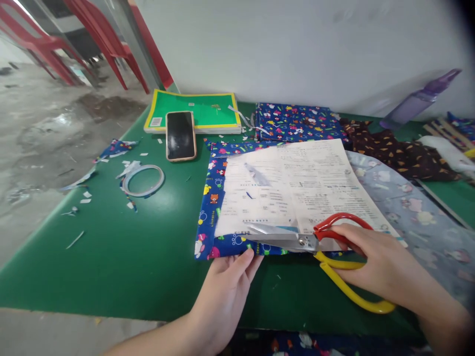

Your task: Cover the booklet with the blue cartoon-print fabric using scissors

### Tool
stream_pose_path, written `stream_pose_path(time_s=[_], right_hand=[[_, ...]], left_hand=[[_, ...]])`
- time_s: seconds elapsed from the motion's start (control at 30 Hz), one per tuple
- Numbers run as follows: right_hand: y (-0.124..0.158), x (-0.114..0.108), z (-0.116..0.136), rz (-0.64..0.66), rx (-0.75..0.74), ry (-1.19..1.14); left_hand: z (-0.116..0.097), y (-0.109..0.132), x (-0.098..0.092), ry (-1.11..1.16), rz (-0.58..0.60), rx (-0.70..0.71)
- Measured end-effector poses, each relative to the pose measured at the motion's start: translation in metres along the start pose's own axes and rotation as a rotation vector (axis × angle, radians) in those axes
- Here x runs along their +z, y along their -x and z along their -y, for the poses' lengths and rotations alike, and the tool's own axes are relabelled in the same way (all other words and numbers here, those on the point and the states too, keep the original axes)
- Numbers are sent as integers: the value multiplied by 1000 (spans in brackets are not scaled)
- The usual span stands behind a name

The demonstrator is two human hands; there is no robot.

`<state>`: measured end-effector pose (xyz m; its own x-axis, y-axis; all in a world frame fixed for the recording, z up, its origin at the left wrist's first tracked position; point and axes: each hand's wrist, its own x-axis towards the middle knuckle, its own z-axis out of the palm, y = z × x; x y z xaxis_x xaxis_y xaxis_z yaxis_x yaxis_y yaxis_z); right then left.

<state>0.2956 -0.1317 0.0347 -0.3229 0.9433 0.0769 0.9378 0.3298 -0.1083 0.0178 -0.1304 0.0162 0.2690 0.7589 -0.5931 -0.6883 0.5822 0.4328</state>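
My right hand (374,259) grips a pair of scissors (302,241) with red and yellow handles. The blades point left and lie apart over the lower edge of an open book (297,183) with printed pages. Blue patterned fabric (213,198) with small cartoon figures is folded around the book's left side and lower edge. Along that lower edge, my left hand (230,282) pinches the fabric, thumb on top and fingers beneath. The fabric's pale underside (419,217) spreads out to the right of the book.
A roll of tape (143,181) and scattered scraps (86,198) lie on the green table (148,277). Farther back are a phone (181,136) leaning on a green book (200,111), a fabric-covered book (297,121), brown cloth (397,153) and a purple bottle (415,101). Red chairs (107,44) stand at left.
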Motion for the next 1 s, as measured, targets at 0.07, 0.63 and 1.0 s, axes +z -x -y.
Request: stream_pose_path(time_s=[0.07, 0.63, 1.0], right_hand=[[-1, 0, -3, 9, -8, 3], [-11, -2, -7, -14, -96, 19], [-22, -6, -5, -25, -160, 9]], left_hand=[[-1, -1, 1, -2, 1, -1], [-1, -6, 0, -62, 98, 19], [1, -7, -2, -33, 117, 42]])
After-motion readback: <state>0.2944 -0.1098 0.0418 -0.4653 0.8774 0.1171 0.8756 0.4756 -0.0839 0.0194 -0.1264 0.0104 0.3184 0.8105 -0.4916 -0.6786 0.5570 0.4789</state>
